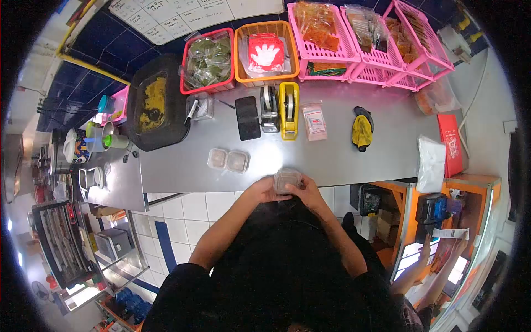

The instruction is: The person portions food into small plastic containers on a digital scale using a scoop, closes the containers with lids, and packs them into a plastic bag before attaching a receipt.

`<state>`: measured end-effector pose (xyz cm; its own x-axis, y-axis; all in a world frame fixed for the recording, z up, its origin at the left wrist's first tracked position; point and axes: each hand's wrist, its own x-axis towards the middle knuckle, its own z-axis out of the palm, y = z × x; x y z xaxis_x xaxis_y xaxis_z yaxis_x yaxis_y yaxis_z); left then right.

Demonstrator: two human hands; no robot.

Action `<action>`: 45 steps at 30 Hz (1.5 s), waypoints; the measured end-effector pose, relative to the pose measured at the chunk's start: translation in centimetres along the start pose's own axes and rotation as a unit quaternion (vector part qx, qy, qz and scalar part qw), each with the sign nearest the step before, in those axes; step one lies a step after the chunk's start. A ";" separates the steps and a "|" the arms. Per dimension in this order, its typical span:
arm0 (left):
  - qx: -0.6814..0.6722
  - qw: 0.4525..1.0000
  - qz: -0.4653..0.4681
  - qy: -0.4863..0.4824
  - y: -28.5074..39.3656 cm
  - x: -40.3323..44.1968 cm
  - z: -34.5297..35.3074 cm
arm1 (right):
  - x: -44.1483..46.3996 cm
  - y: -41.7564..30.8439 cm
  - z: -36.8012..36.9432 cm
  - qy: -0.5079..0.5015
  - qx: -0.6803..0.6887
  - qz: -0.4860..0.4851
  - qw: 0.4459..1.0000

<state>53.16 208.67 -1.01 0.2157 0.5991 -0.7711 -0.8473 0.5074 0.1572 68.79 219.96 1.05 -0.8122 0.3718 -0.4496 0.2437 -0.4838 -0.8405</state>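
At the front edge of the steel table, a small clear plastic container (287,181) is held between both hands. My left hand (264,191) grips it from the left and below, its fingers partly hidden. From the right, my right hand (307,193) has its fingers closed on the near side of the same container. What is inside looks pale or brownish, too blurred to name. Left of the hands, two similar clear plastic containers (228,160) lie side by side on the table.
Behind stand a black phone (248,118), a yellow tape dispenser (289,110) and a black one (269,109). Baskets of packets (208,62) and pink racks (326,50) line the wall. A black tub (157,102) sits at left. Another person's hands (425,253) hold paper at lower right.
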 end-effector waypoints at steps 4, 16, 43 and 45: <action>0.017 0.993 0.117 0.008 0.6 0.6 -0.4 | 0.6 -0.5 -1.1 0.027 0.021 0.032 0.999; 0.157 0.972 0.174 0.001 2.4 2.3 2.5 | 0.8 -1.1 -2.8 0.074 0.105 0.092 0.987; 0.758 0.526 0.352 0.160 8.0 -1.6 -1.9 | 10.1 -9.1 -2.3 0.165 -0.069 -0.015 0.984; 0.679 0.605 0.380 0.172 7.5 -0.9 -0.6 | 13.3 -7.5 -3.0 0.145 -0.023 0.022 0.989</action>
<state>46.36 211.54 0.53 -0.2962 0.9329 -0.2050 0.5905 0.3476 0.7283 57.71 230.92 0.47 -0.6148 0.5661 -0.5491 0.3053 -0.4711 -0.8275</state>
